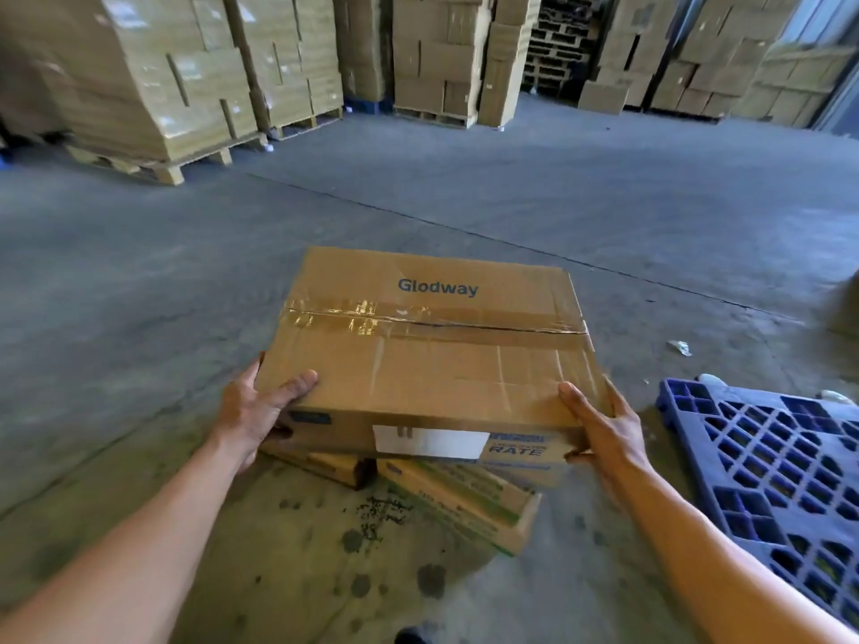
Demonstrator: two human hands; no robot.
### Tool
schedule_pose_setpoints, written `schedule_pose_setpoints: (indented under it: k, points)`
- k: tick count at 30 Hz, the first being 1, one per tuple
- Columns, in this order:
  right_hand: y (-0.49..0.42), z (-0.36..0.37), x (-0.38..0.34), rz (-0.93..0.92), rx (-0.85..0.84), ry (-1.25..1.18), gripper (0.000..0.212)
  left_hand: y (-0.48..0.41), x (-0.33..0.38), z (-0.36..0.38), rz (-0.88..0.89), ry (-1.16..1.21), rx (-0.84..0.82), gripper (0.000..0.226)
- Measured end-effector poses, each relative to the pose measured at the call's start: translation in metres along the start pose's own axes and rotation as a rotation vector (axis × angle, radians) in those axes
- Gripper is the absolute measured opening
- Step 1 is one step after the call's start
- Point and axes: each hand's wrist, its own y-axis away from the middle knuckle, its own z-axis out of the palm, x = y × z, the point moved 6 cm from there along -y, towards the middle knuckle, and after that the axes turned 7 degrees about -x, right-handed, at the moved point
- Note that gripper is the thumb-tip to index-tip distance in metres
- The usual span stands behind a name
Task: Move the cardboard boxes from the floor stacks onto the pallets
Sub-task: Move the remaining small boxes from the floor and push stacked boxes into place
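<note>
Box (432, 355), taped: my left grip (260, 411) and right grip (604, 429) clamp its near corners. Risk: shallow corner hold may slip, dropping it short of blue pallet (767, 467).

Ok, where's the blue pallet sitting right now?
In the head view the blue pallet lies on the concrete floor at the lower right, just right of the right hand, which grips the Glodway box.
</note>
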Motion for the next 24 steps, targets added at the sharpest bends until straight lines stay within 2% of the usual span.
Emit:
schedule_pose_setpoints:
  k: [3,6,8,11,14,18,22,24]
  points:
    - [0.06,0.011,-0.017,-0.056,-0.077,0.033,0.067,0.088,0.011,-0.041,0.009,0.042,0.08,0.114]
    - [0.114,0.025,-0.031,-0.113,-0.159,0.053,0.069,0.166,0.019,-0.079,0.019,0.067,0.144,0.097]
    - [0.138,0.035,-0.036,-0.13,-0.204,0.075,0.081,0.207,0.019,-0.103,0.034,0.087,0.191,0.1]
    - [0.174,0.056,-0.044,-0.169,-0.315,0.065,0.084,0.277,0.015,-0.142,0.038,0.079,0.312,0.124]
    - [0.208,0.078,-0.053,-0.201,-0.413,0.049,0.085,0.345,0.012,-0.165,0.057,0.082,0.432,0.107]
    - [0.243,0.098,-0.054,-0.251,-0.52,0.173,0.095,0.43,0.002,-0.175,0.059,0.078,0.573,0.093]
    - [0.272,0.097,-0.045,-0.317,-0.636,0.225,0.081,0.508,-0.019,-0.161,0.038,0.105,0.718,0.097]
    - [0.283,0.089,-0.033,-0.297,-0.717,0.217,0.077,0.54,-0.034,-0.144,0.047,0.127,0.772,0.091]
